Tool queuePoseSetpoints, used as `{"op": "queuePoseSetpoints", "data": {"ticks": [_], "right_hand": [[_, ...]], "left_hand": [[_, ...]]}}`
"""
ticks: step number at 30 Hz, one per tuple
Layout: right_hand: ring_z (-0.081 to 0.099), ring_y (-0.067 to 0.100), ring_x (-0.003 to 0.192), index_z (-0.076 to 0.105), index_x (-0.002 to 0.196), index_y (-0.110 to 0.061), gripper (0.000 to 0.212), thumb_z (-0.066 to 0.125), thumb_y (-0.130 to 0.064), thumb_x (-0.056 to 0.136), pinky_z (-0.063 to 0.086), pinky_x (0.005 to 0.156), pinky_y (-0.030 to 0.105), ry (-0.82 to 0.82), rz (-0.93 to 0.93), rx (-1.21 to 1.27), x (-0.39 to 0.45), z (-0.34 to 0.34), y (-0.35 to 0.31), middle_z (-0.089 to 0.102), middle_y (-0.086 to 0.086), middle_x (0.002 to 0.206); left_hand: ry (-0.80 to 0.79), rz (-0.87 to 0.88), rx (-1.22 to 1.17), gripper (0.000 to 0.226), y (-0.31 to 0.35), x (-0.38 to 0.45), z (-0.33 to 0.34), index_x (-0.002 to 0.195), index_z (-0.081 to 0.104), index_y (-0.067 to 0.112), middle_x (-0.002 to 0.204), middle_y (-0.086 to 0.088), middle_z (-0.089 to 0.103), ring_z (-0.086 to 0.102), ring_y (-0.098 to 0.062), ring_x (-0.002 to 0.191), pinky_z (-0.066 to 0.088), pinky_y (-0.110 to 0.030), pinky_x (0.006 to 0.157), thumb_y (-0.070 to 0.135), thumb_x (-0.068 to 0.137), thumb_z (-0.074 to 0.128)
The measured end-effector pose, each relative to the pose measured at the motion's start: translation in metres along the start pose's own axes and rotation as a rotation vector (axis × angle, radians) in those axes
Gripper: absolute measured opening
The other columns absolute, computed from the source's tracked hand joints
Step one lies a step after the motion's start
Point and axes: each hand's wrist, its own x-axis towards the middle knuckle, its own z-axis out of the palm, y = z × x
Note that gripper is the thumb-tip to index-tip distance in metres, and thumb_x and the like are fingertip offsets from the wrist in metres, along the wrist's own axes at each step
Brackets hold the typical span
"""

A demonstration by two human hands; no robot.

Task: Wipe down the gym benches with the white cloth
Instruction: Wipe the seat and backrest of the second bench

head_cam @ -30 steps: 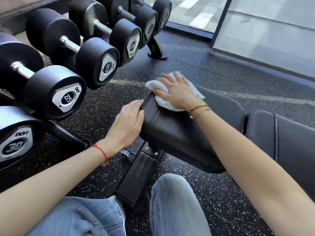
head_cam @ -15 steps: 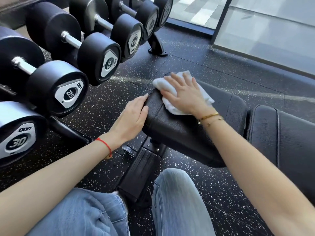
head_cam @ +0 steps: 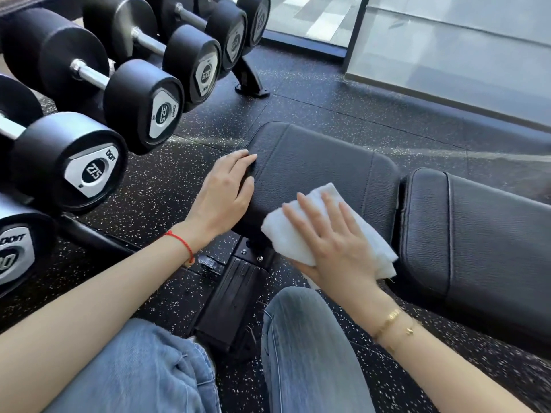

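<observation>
A black padded gym bench lies across the middle of the head view, its seat pad (head_cam: 322, 165) on the left and the longer back pad (head_cam: 483, 234) on the right. The folded white cloth (head_cam: 301, 225) lies on the near edge of the seat pad. My right hand (head_cam: 334, 242) presses flat on the cloth with straight, spread fingers. My left hand (head_cam: 226, 192) rests on the seat pad's left end, fingers straight along the edge.
A rack of black dumbbells (head_cam: 140, 102) runs along the left, close to the bench. The bench's black metal foot (head_cam: 229, 299) sits between my knees in blue jeans (head_cam: 310, 353). The speckled rubber floor (head_cam: 328, 111) reaches a glass wall (head_cam: 447, 49) at the back right.
My right hand has dragged the cloth from the seat pad's far left corner toward me, to its near edge. My left hand stays at the pad's left end.
</observation>
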Motion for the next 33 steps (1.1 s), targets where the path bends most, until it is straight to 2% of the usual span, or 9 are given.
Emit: {"op": "queuePoseSetpoints", "data": {"ticks": [4,8,11,14,16,21,24,28,33], "right_hand": [[0.027,0.041,0.147,0.025,0.156,-0.027,0.079,0.059,-0.05,0.089,0.026,0.118,0.052,-0.061,-0.042,-0.084,0.029,0.002,-0.028,0.03,0.004,0.161],[0.037,0.039,0.143,0.035,0.153,-0.028,0.075,0.067,-0.041,0.086,0.034,0.115,0.05,-0.016,0.019,-0.085,0.002,0.004,-0.014,0.039,0.003,0.157],[0.037,0.039,0.143,0.043,0.15,-0.026,0.073,0.067,-0.053,0.086,0.035,0.114,0.051,0.046,0.05,-0.002,-0.028,0.006,0.015,0.041,0.004,0.156],[0.028,0.037,0.147,0.041,0.15,-0.026,0.076,0.04,-0.073,0.09,0.024,0.12,0.051,-0.024,0.101,0.17,-0.028,-0.001,0.035,0.035,0.001,0.159],[0.022,0.035,0.149,0.038,0.151,-0.031,0.076,0.027,-0.074,0.09,0.015,0.122,0.049,-0.057,0.209,0.265,-0.006,-0.004,0.045,0.03,-0.002,0.162],[0.005,0.032,0.152,0.021,0.156,-0.034,0.066,0.031,-0.063,0.098,-0.001,0.122,0.05,-0.179,0.366,0.299,0.069,0.0,0.069,0.011,-0.004,0.167],[0.002,0.031,0.153,0.019,0.157,-0.035,0.067,0.029,-0.064,0.098,-0.002,0.122,0.051,-0.166,0.292,0.312,0.055,0.0,0.058,0.01,-0.005,0.167],[0.006,0.029,0.152,0.023,0.156,-0.038,0.074,0.016,-0.072,0.09,0.002,0.123,0.047,-0.119,0.17,0.301,0.004,-0.004,0.05,0.017,-0.007,0.166],[0.001,0.031,0.153,0.021,0.156,-0.036,0.062,0.027,-0.061,0.1,-0.002,0.123,0.049,-0.159,0.365,0.34,0.053,0.003,0.091,0.011,-0.005,0.167]], "left_hand": [[0.012,-0.003,0.0,0.042,0.016,0.019,0.004,0.134,0.057,0.006,0.141,-0.012,0.053,0.042,-0.027,0.136,0.029,-0.042,0.118,0.011,0.094,0.046],[0.039,0.017,0.039,0.04,0.026,0.027,0.011,0.129,0.061,0.007,0.136,-0.011,0.058,0.046,-0.027,0.133,0.03,-0.042,0.117,0.014,0.092,0.046],[0.035,0.013,0.039,0.037,0.03,0.028,0.019,0.129,0.061,0.008,0.138,-0.012,0.055,0.043,-0.028,0.134,0.028,-0.042,0.118,0.011,0.094,0.05],[0.043,0.019,0.057,0.037,0.03,0.026,0.022,0.13,0.06,0.006,0.139,-0.014,0.053,0.043,-0.029,0.135,0.029,-0.042,0.118,0.012,0.095,0.05],[0.043,0.026,0.077,0.038,0.031,0.025,0.023,0.131,0.059,0.006,0.141,-0.014,0.052,0.042,-0.029,0.135,0.028,-0.042,0.118,0.014,0.095,0.05],[0.055,0.029,0.134,0.039,0.033,0.023,0.026,0.133,0.057,0.007,0.142,-0.012,0.05,0.04,-0.028,0.137,0.028,-0.042,0.119,0.017,0.096,0.049],[0.067,0.032,0.161,0.039,0.034,0.023,0.028,0.133,0.057,0.007,0.142,-0.012,0.051,0.041,-0.029,0.136,0.03,-0.043,0.117,0.017,0.096,0.05],[0.089,0.038,0.201,0.039,0.034,0.023,0.03,0.132,0.057,0.008,0.14,-0.012,0.051,0.043,-0.03,0.134,0.032,-0.042,0.115,0.018,0.094,0.051],[0.089,0.036,0.22,0.04,0.034,0.022,0.031,0.133,0.056,0.009,0.141,-0.012,0.05,0.042,-0.029,0.134,0.031,-0.042,0.116,0.02,0.095,0.049]]}}
